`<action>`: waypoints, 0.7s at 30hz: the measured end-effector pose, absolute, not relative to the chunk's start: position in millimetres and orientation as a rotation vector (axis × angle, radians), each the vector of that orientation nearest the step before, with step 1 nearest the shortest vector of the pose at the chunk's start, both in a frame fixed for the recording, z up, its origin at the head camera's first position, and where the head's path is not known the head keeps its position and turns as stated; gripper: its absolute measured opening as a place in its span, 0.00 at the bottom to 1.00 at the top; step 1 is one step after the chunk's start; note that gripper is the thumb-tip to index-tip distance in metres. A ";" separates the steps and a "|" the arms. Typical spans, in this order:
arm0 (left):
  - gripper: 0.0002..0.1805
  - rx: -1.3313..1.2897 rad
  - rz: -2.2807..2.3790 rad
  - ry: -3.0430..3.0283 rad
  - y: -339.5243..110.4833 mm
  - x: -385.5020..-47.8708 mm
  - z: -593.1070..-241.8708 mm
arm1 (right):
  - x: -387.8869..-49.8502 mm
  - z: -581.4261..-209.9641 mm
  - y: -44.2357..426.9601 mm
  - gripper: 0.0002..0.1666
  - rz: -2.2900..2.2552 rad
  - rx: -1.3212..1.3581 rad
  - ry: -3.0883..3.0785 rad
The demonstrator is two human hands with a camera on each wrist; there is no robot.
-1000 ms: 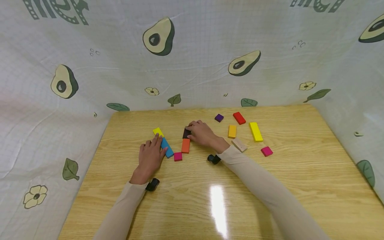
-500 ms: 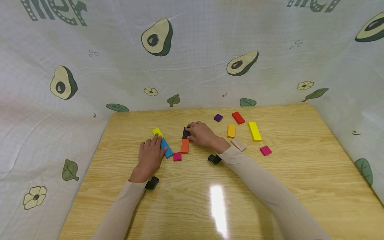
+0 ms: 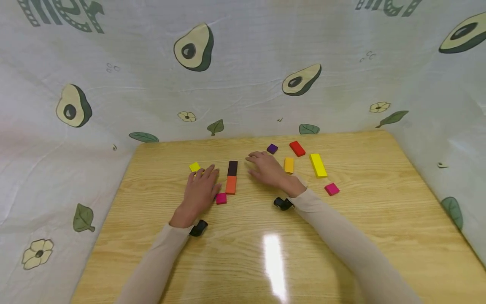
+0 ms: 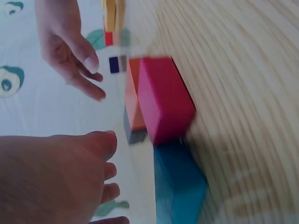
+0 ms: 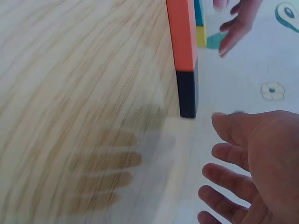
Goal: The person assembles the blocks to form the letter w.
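Observation:
My left hand [image 3: 201, 192] hovers with spread fingers over the blue block [image 4: 180, 186], which it mostly hides in the head view. Past its fingertips shows a small yellow block [image 3: 195, 166]. A pink block [image 3: 221, 198] lies just right of the left thumb, touching the blue one in the left wrist view. Beside the pink block, an orange-red block [image 3: 230, 185] meets a black block [image 3: 233, 167] end to end. My right hand [image 3: 267, 169] is held right of the black block, apart from it, fingers loosely extended and holding nothing.
Further right lie a purple block [image 3: 272, 148], a red block [image 3: 297, 148], an orange-yellow block [image 3: 289, 165], a long yellow block [image 3: 318, 165] and another pink block [image 3: 332, 189]. A pale wooden block is mostly hidden behind the right wrist. A patterned cloth [image 3: 243, 84] rises behind the table.
My right hand has let go of the black block and moved right. My left hand has lifted off the yellow and blue blocks and shifted right, now covering the blue one.

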State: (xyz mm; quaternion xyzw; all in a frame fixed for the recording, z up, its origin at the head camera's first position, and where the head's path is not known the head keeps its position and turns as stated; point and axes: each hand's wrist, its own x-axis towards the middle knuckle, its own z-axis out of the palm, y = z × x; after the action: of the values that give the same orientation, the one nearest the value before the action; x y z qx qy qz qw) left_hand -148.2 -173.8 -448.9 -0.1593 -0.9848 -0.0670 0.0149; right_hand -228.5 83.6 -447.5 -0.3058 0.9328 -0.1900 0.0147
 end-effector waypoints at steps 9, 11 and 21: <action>0.29 -0.599 -0.236 -3.120 -150.5 -159.4 -454.0 | -221.7 -445.7 121.4 0.30 -0.636 -0.776 2.936; 0.30 -0.610 -0.214 -3.129 -148.4 -160.2 -454.9 | -220.9 -445.7 128.8 0.30 -0.634 -0.756 2.953; 0.30 -0.654 -0.148 -3.127 -140.4 -161.7 -458.4 | -219.1 -449.1 165.4 0.29 -0.714 -0.653 2.972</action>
State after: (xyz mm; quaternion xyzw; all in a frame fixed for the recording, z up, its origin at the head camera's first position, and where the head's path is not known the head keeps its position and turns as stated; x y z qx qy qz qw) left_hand -161.7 -140.4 -458.4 -0.2045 -0.9774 -0.0461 -0.0282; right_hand -219.1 165.4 -449.1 -0.2088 0.9509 -0.2284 0.0081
